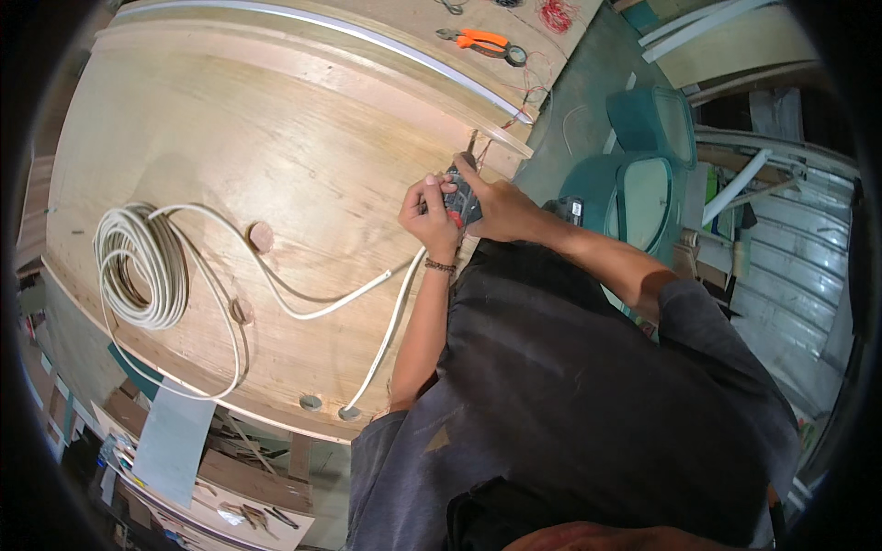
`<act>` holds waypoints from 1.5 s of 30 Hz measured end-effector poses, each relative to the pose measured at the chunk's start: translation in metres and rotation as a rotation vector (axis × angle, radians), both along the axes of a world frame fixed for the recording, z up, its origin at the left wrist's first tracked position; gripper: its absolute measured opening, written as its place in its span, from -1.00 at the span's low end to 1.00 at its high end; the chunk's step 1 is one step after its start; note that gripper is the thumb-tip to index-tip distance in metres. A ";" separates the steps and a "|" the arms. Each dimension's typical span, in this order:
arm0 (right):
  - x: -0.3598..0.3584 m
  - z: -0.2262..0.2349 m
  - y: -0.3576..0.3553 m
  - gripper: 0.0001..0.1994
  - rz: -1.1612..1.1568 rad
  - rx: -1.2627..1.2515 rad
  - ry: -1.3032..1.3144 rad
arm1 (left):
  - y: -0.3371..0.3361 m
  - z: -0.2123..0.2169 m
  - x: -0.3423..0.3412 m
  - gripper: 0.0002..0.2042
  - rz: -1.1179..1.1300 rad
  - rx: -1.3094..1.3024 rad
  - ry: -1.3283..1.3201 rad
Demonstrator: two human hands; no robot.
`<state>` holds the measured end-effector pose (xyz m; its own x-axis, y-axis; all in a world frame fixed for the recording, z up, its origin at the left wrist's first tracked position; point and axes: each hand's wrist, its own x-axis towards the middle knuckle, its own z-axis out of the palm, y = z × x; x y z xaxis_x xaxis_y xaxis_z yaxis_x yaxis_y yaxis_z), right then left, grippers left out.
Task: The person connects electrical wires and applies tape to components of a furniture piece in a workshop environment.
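Note:
Both my hands are at a dark cordless drill (466, 204) near the right edge of the wooden panel (331, 138). My right hand (503, 209) is wrapped round it, the index finger stretched along its body. Bent fingers of my left hand (430, 213), with a beaded bracelet at the wrist, close on the drill's left side. A thin bit (472, 140) points away from me at the raised wooden strip (510, 138). Whether its tip is in the wood I cannot tell. Thin red wires (487, 147) run beside the bit. My right hand hides most of the drill's handle.
A coil of white cable (138, 271) lies on the panel's left, its loose end (386, 275) near my left wrist. Another cable length enters a round hole (349, 413). Orange-handled pliers (482, 41) and black tape (515, 57) lie beyond the strip. Green chairs (643, 184) stand at right.

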<state>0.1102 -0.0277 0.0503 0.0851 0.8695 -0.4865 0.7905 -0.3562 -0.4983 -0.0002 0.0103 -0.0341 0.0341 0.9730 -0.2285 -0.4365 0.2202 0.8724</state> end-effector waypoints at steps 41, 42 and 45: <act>0.013 0.049 -0.101 0.15 -0.191 0.194 0.209 | -0.059 0.040 -0.058 -0.72 -0.128 0.143 0.198; 0.018 0.042 -0.115 0.16 -0.268 0.213 0.150 | -0.060 0.038 -0.062 -0.75 -0.184 0.083 0.288; 0.030 0.017 -0.154 0.15 -0.522 0.206 0.048 | -0.060 0.035 -0.069 -0.83 -0.287 0.024 0.480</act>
